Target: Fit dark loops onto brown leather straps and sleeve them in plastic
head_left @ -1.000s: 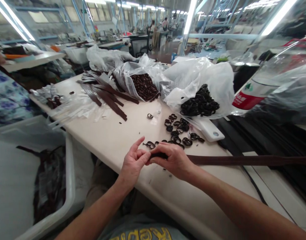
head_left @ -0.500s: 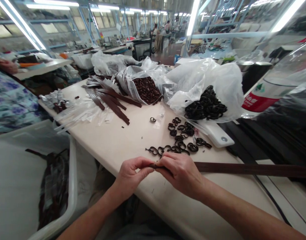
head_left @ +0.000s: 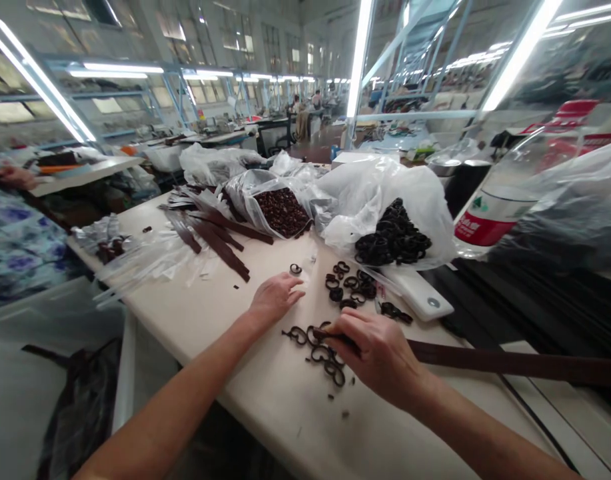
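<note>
"So, what is the biggest thing before us?"

"Our table (head_left: pixel 195 313), with a white crate (head_left: pixel 124 373) beside its left edge. A plastic bag (head_left: pixel 425 193) of black loops lies across from us, and a bottle (head_left: pixel 485 223) leans into view on the right."

"And our brown strip (head_left: pixel 495 360)?"

"It runs from our right hand (head_left: pixel 378 350) out of view to the right. We'd guess it is light, bendy and hard to damage, though long enough to drag or twist. We can't tell how slippery it is."

"Where would we take hold?"

"Near the end, as we do: our right thumb and fingers pinch it there, and a short tip pokes out to the left. Flat across both long edges should suit it best. Our left hand (head_left: pixel 272 299) is well apart from the right, its fingers spread; we see nothing in it."

"How much room do we have?"

"Most is to the left, between our left forearm and the crate, though the near table edge slants under that arm. Rightward is tighter: a white block (head_left: pixel 425 297) lies beyond our right hand, and loose loops (head_left: pixel 336 294) crowd its fingertips. Smallest, a single ring (head_left: pixel 295 269) sits just beside our left fingertips; touching or not, we can't tell."
</note>
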`<state>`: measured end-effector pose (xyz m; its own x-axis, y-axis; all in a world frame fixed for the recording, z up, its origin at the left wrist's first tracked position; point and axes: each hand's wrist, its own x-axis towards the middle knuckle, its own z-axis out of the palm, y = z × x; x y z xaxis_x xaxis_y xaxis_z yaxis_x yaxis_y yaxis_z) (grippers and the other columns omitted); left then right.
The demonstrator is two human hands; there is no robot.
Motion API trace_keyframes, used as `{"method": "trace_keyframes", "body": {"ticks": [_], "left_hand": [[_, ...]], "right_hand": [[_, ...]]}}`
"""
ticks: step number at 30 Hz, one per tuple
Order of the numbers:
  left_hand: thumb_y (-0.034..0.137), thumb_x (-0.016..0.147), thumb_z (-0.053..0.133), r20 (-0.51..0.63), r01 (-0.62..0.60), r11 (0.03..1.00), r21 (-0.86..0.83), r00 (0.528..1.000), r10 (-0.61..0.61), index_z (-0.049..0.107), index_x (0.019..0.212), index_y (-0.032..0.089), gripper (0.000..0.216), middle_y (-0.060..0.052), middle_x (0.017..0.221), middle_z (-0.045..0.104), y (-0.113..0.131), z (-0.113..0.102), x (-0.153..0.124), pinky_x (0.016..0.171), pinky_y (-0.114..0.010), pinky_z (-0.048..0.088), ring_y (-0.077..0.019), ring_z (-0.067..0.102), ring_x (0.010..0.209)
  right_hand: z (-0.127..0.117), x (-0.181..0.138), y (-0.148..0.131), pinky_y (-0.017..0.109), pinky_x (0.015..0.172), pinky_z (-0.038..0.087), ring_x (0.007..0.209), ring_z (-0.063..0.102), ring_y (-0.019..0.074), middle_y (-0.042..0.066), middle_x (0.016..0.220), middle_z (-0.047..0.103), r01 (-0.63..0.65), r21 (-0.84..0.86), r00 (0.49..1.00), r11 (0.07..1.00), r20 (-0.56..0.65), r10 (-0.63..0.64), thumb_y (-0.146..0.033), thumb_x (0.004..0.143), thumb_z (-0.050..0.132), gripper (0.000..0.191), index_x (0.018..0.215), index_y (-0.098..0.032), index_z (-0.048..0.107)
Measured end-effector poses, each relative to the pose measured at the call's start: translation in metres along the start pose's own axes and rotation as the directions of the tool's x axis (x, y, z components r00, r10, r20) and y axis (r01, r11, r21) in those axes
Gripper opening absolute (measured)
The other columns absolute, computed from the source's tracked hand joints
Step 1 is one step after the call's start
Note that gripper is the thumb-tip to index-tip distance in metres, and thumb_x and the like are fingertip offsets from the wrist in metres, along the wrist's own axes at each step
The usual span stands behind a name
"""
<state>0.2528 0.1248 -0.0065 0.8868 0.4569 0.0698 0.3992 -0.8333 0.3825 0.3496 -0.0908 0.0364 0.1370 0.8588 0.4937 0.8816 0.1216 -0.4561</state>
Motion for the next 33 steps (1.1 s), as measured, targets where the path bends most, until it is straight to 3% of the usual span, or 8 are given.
{"method": "trace_keyframes", "body": {"ticks": [9,12,16,18,21,25,30,33], "left_hand": [[0.024,0.088,0.057,-0.014,0.032,0.996,0.089,0.999,-0.031,0.074,0.077,0.021,0.021,-0.007,0.092,0.068,-0.001,0.016,0.029,0.076,-0.029,0.046,-0.0202,0.064,0.086],[0.023,0.085,0.061,-0.033,0.068,0.996,0.051,0.997,-0.066,0.072,0.092,0.021,0.014,-0.007,0.099,0.069,0.002,0.014,0.026,0.080,-0.029,0.046,-0.0197,0.064,0.087],[0.030,0.075,0.074,-0.097,0.174,0.979,-0.108,0.978,-0.184,0.048,0.138,0.020,0.069,-0.006,0.114,0.067,0.002,0.003,0.019,0.077,-0.027,0.047,-0.0146,0.065,0.075],[0.032,0.075,0.074,-0.103,0.196,0.965,-0.176,0.971,-0.216,0.056,0.130,0.018,0.060,-0.005,0.107,0.070,0.000,-0.007,0.012,0.072,-0.026,0.046,-0.0137,0.064,0.070],[0.035,0.080,0.065,-0.019,0.180,0.969,-0.171,0.982,-0.186,0.074,0.090,0.018,0.021,-0.002,0.081,0.072,-0.002,-0.021,-0.004,0.066,-0.025,0.043,-0.0148,0.061,0.067],[0.045,0.082,0.062,0.027,0.182,0.976,-0.124,0.983,-0.180,0.072,0.070,0.018,0.031,0.001,0.059,0.065,-0.005,-0.028,-0.017,0.059,-0.026,0.037,-0.0144,0.055,0.058],[0.035,0.086,0.061,-0.105,0.023,0.996,-0.087,0.994,-0.032,0.077,0.085,0.019,0.022,-0.004,0.081,0.073,0.006,-0.017,0.011,0.069,-0.027,0.043,-0.0172,0.063,0.073],[0.029,0.089,0.059,-0.084,-0.089,0.995,-0.048,0.993,0.085,0.077,0.100,0.021,0.023,-0.006,0.097,0.073,0.027,-0.003,0.038,0.079,-0.026,0.045,-0.0171,0.065,0.082]], "right_hand": [[-0.009,0.005,0.015,0.025,0.061,0.042,0.064,0.059,0.0145,0.002,0.071,0.064,-0.105,0.078,0.992,0.991,-0.068,0.111,-0.025,0.089,0.063,0.012,0.078,-0.019,0.064],[-0.019,0.009,0.026,0.026,0.063,0.043,0.065,0.060,0.0154,0.002,0.072,0.066,-0.200,0.093,0.968,0.975,-0.137,0.211,-0.026,0.085,0.066,0.011,0.077,-0.020,0.065],[-0.031,0.013,0.039,0.026,0.059,0.041,0.060,0.056,0.0144,0.001,0.068,0.065,-0.354,0.154,0.902,0.922,-0.205,0.381,-0.031,0.082,0.068,0.014,0.075,-0.019,0.068],[-0.034,0.013,0.043,0.026,0.056,0.039,0.058,0.054,0.0136,0.000,0.066,0.064,-0.401,0.194,0.873,0.895,-0.215,0.437,-0.033,0.081,0.068,0.016,0.074,-0.019,0.068],[-0.035,0.014,0.046,0.025,0.055,0.038,0.058,0.053,0.0131,0.000,0.065,0.064,-0.409,0.211,0.863,0.888,-0.227,0.452,-0.034,0.079,0.069,0.017,0.074,-0.018,0.069],[-0.037,0.014,0.048,0.026,0.055,0.038,0.057,0.053,0.0130,0.000,0.064,0.064,-0.398,0.188,0.864,0.898,-0.253,0.436,-0.036,0.079,0.068,0.019,0.073,-0.018,0.069],[-0.043,0.014,0.052,0.026,0.053,0.039,0.056,0.054,0.0138,0.001,0.064,0.065,-0.415,0.226,0.842,0.881,-0.272,0.466,-0.038,0.080,0.067,0.020,0.077,-0.018,0.068],[-0.041,0.013,0.055,0.026,0.055,0.040,0.057,0.055,0.0140,0.001,0.066,0.066,-0.411,0.200,0.848,0.890,-0.275,0.453,-0.037,0.080,0.068,0.019,0.076,-0.018,0.069]]}}
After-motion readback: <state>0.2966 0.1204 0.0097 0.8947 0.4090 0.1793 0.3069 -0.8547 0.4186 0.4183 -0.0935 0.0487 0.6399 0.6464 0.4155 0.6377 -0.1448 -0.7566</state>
